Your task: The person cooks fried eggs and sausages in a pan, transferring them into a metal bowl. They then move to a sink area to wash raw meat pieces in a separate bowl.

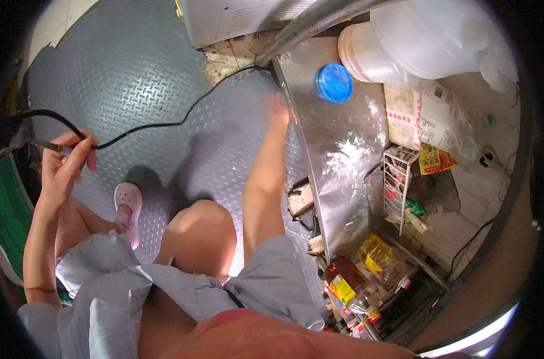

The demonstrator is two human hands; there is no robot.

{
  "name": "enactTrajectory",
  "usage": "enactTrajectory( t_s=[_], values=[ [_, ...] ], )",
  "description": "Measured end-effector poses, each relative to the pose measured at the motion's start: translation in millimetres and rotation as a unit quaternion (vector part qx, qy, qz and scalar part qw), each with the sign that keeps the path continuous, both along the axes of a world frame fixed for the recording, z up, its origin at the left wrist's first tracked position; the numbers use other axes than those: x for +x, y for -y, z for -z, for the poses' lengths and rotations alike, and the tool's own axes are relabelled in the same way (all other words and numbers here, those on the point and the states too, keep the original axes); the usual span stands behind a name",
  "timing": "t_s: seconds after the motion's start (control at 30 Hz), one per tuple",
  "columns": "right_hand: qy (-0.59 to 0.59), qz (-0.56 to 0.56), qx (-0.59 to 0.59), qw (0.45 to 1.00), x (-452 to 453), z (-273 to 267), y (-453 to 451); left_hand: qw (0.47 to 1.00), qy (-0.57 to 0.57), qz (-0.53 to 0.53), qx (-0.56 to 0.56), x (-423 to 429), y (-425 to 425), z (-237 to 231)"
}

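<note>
At the left, my left hand is closed on a slim metal-ended tool or fitting, whose kind I cannot tell. A black cable passes at its fingers and runs over the grey diamond-plate floor to the foot of a metal pipe. My right arm reaches forward beside a stainless steel shelf. Near that shelf's edge is my right hand, blurred, its fingers pointing away from me; nothing shows in it. A blue round lid lies on the shelf, to the right of this hand.
Thick metal pipe slants over the shelf's far end, beside a white appliance casing. White powder is spilled on the steel. Translucent plastic containers, a white wire rack and oil bottles stand or lie at the right.
</note>
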State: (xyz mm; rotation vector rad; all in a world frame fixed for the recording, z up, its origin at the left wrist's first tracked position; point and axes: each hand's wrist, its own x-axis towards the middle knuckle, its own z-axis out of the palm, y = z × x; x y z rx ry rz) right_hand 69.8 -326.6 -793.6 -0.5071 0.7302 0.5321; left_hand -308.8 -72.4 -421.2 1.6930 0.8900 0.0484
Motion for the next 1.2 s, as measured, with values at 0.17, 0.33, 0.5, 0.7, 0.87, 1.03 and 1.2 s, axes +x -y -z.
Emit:
enactTrajectory(
  t_s=[0.17, 0.33, 0.5, 0.7, 0.87, 1.03, 1.2],
  values=[
    [0.311, -0.461, -0.319, 0.768, -45, -86, -20, 0.996, 0.014, 0.083, 0.024, 42, 21, 7],
    [0.648, -0.45, -0.244, 0.564, -161, -256, -36, 0.972, 0.032, 0.218, 0.086, 114, 45, 0],
    [0.677, -0.331, -0.335, 0.566, -189, -280, -39, 0.955, 0.064, 0.258, 0.131, 163, 72, -6],
    [0.564, -0.248, -0.553, 0.561, -125, -294, -41, 0.989, 0.046, 0.14, 0.007, 128, 39, -3],
    [0.622, -0.248, -0.651, 0.357, -31, -254, -74, 0.98, 0.015, 0.134, -0.146, 82, 33, 23],
    [0.565, -0.247, -0.766, 0.18, 38, -246, -81, 0.96, 0.028, 0.137, -0.242, 74, 34, 68],
    [0.587, -0.435, -0.679, 0.069, -58, -310, -58, 0.93, -0.018, 0.061, -0.362, 69, 51, 57]
  ],
)
